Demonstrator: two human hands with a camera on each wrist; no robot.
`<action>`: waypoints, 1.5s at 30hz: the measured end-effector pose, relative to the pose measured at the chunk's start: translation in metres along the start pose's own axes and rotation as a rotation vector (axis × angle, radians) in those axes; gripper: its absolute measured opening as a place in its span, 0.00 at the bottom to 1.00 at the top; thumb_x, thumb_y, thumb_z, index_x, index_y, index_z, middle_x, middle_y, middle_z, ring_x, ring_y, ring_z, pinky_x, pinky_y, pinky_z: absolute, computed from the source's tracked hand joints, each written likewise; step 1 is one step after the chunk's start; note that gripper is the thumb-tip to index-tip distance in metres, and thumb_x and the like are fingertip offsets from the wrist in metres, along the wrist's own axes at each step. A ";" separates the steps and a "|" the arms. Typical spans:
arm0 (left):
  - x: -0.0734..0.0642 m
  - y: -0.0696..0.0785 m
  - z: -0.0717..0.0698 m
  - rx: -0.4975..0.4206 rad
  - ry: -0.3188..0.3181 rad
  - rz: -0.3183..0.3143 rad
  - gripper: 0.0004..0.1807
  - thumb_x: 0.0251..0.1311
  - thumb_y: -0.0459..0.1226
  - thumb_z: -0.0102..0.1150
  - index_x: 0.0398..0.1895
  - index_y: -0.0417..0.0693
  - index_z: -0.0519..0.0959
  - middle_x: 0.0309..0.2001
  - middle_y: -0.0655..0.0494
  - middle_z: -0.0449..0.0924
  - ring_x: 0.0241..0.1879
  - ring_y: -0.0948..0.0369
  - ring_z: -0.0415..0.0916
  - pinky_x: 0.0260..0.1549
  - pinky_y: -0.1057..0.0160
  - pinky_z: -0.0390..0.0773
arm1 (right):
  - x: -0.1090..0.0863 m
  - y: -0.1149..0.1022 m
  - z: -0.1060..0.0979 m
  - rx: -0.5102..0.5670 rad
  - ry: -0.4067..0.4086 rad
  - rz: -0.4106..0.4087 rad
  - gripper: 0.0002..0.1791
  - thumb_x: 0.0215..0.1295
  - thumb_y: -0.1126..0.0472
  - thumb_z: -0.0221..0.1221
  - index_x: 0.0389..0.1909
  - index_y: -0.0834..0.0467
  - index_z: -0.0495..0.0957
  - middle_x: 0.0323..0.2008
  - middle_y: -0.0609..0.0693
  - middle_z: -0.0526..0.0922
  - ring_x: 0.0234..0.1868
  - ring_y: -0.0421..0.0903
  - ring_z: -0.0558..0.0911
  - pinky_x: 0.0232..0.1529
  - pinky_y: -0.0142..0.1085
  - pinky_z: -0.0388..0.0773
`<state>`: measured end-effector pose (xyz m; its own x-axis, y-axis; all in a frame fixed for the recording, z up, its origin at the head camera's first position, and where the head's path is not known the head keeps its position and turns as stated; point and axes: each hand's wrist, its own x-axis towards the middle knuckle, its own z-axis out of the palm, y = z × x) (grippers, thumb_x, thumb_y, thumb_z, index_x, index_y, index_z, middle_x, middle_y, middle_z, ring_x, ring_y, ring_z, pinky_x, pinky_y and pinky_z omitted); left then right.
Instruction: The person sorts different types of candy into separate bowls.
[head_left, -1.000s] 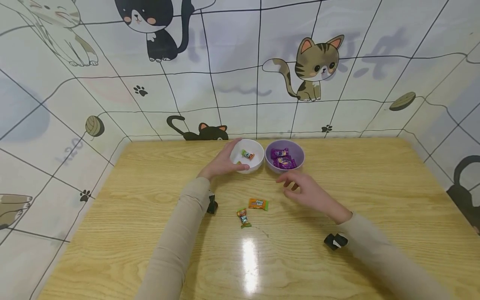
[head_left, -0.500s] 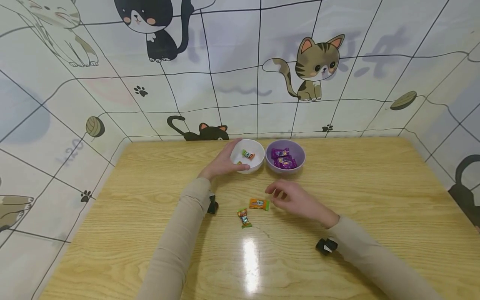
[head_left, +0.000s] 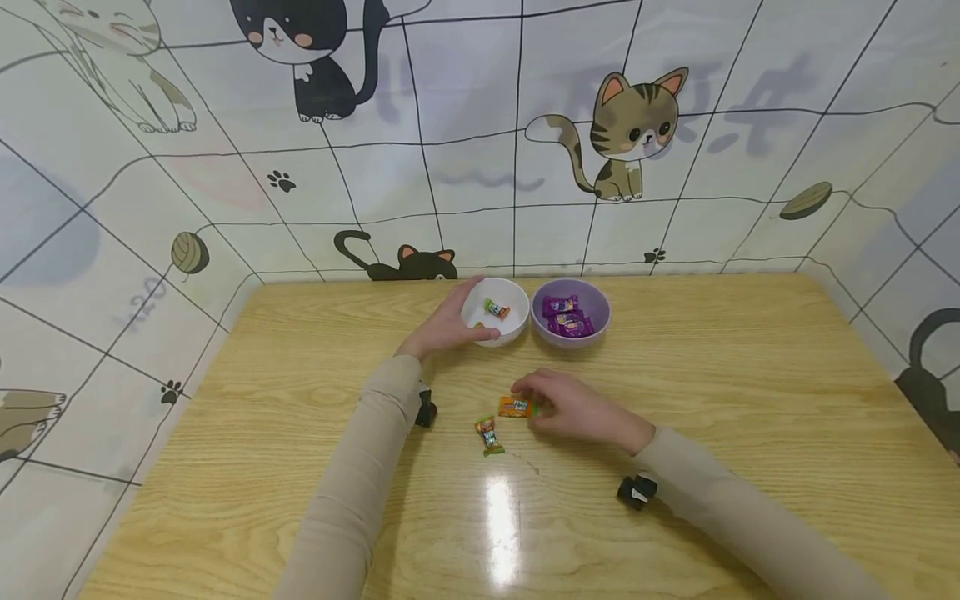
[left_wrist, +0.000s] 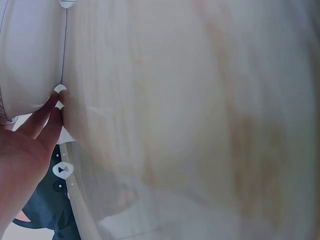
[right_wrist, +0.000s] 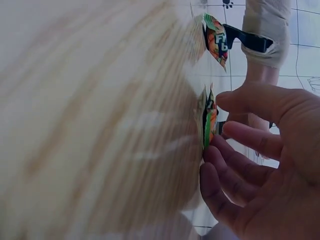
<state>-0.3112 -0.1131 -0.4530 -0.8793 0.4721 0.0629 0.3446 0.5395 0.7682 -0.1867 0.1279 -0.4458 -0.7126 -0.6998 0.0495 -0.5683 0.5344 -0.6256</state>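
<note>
Holding part-filled white bowl (head_left: pixel 516 298) in left grip (head_left: pixel 444 323); cannot tell if pinching orange sweet (head_left: pixel 514 407) in right grip (head_left: pixel 573 407). Likely mostly done: sweets (head_left: pixel 570 324) in purple bowl (head_left: pixel 597 305), 2 left on worktop (head_left: pixel 675 358).

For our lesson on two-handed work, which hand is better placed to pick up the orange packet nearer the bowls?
Probably the right hand: it is right at the orange packet, while the left hand is farther off, gripping the white bowl.

A green-ended orange candy packet (head_left: pixel 515 407) lies flat near the upright white bowl (head_left: pixel 516 327).
</note>
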 end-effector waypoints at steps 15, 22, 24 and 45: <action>0.000 0.000 -0.001 -0.007 0.001 0.008 0.55 0.49 0.44 0.74 0.76 0.45 0.49 0.69 0.43 0.56 0.62 0.51 0.60 0.62 0.51 0.61 | 0.008 0.002 0.003 -0.073 -0.007 0.004 0.19 0.51 0.66 0.66 0.46 0.64 0.79 0.40 0.49 0.80 0.41 0.44 0.78 0.47 0.38 0.76; 0.001 0.000 0.000 -0.005 0.001 0.010 0.56 0.49 0.44 0.74 0.76 0.46 0.49 0.69 0.44 0.56 0.63 0.52 0.60 0.62 0.52 0.60 | 0.009 0.003 0.002 -0.077 -0.005 -0.006 0.16 0.51 0.65 0.67 0.42 0.61 0.80 0.38 0.46 0.78 0.38 0.42 0.76 0.43 0.37 0.76; 0.001 0.000 -0.001 -0.008 0.002 0.009 0.56 0.49 0.44 0.75 0.76 0.46 0.49 0.69 0.44 0.55 0.63 0.51 0.59 0.62 0.51 0.60 | 0.008 0.004 0.001 -0.079 0.000 -0.007 0.15 0.50 0.65 0.67 0.42 0.60 0.80 0.37 0.46 0.78 0.37 0.41 0.76 0.43 0.37 0.76; 0.002 -0.003 0.000 -0.013 0.001 0.014 0.55 0.49 0.44 0.75 0.76 0.47 0.50 0.69 0.45 0.56 0.62 0.52 0.60 0.62 0.51 0.60 | 0.000 0.000 -0.024 -0.093 0.063 0.034 0.18 0.50 0.66 0.68 0.44 0.64 0.81 0.40 0.50 0.80 0.41 0.45 0.79 0.45 0.40 0.77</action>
<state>-0.3139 -0.1137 -0.4555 -0.8749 0.4787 0.0741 0.3524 0.5240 0.7754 -0.1971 0.1395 -0.4270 -0.7548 -0.6511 0.0799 -0.5769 0.6009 -0.5533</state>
